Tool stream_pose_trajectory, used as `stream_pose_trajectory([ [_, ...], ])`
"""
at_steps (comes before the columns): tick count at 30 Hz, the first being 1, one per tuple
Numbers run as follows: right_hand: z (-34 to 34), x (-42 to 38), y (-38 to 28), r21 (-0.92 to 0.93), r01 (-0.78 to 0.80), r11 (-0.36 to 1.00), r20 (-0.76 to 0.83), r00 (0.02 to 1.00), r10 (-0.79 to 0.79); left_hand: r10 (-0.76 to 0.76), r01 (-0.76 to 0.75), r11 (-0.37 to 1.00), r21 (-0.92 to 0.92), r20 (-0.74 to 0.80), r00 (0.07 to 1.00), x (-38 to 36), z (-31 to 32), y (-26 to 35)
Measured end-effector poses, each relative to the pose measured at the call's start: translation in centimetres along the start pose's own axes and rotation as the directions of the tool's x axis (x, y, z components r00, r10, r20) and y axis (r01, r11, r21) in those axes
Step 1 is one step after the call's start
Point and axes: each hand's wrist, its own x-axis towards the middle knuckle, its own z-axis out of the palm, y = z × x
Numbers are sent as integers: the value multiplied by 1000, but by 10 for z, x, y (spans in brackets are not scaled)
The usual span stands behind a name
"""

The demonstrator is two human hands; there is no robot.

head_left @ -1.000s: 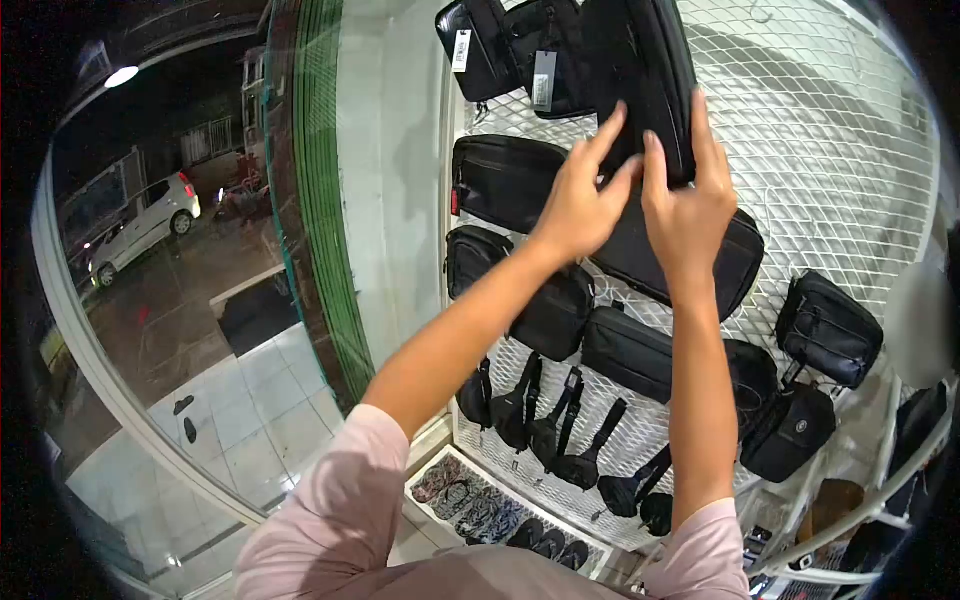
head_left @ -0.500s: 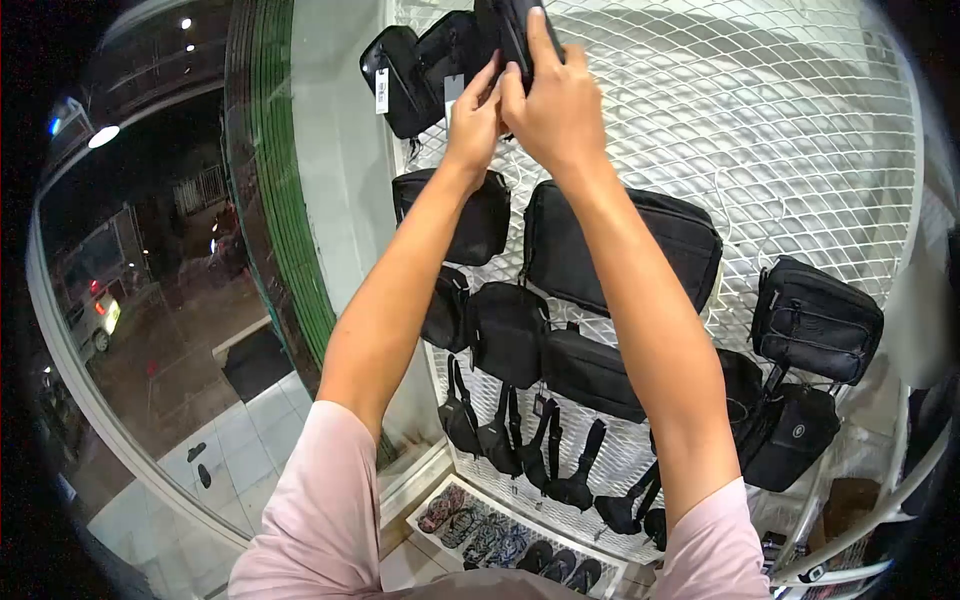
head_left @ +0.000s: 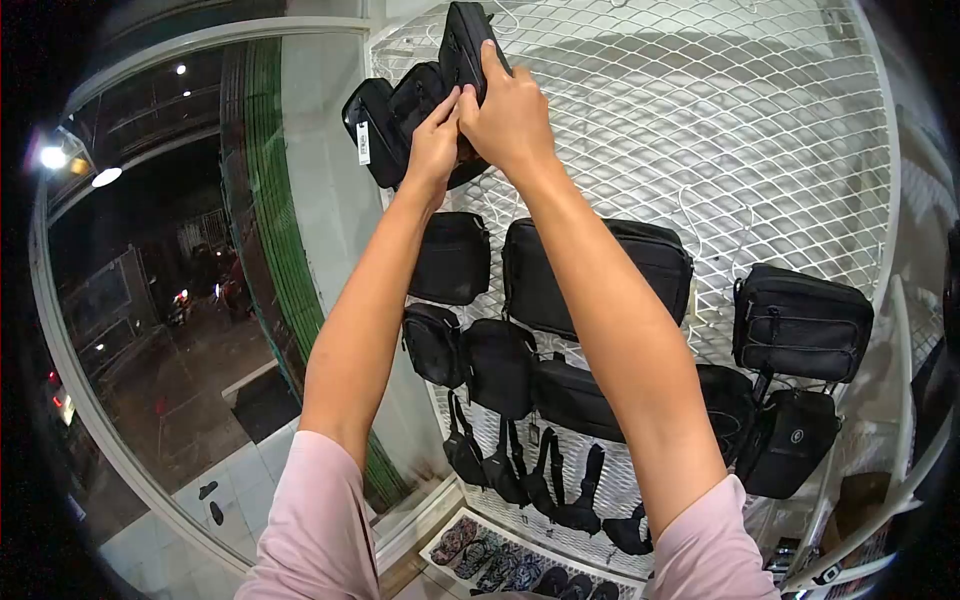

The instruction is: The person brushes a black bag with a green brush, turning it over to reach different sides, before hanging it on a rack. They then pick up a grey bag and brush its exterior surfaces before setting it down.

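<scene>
High on a white wire mesh rack, a slim black bag (head_left: 466, 45) is gripped by both hands. My right hand (head_left: 510, 118) wraps its right side, with a finger lying along the edge. My left hand (head_left: 433, 150) pinches the bag's lower part, its fingertips close to my right thumb; part of its grip is hidden. Just left hang two more black bags, a nearer one (head_left: 418, 95) and an outer one (head_left: 375, 130) with a white tag (head_left: 363, 143).
Below hang a wide black bag (head_left: 650, 262), several smaller bags and a row of black sling bags (head_left: 578, 512) on the mesh rack (head_left: 740, 130). Sandals (head_left: 500, 565) lie in a tray at the bottom. A glass pane (head_left: 150, 330) faces a dark street at left.
The view has tilted up, so the rack sits lower in the frame. Both hands remain on the slim black bag, now more fully visible beside the hanging bags.
</scene>
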Motion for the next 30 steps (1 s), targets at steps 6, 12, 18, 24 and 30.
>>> stream_pose_trajectory([
  [6,-9,-4,-4,-4,-91,996,77,993,91,-7,5,998,65,37,999,-1,-5,-6],
  [12,-21,-14,0,-5,-99,995,42,994,99,43,-44,999,28,43,998,-17,7,-9],
  [18,-36,-26,2,2,-134,991,13,991,134,6,-5,1000,-20,55,998,-37,23,-6],
  [24,-47,-41,17,62,-134,989,-26,990,136,175,-179,981,79,50,983,-42,26,-25],
  [30,-51,-53,53,219,-196,956,-14,979,204,317,-298,884,360,6,948,-38,30,-58],
])
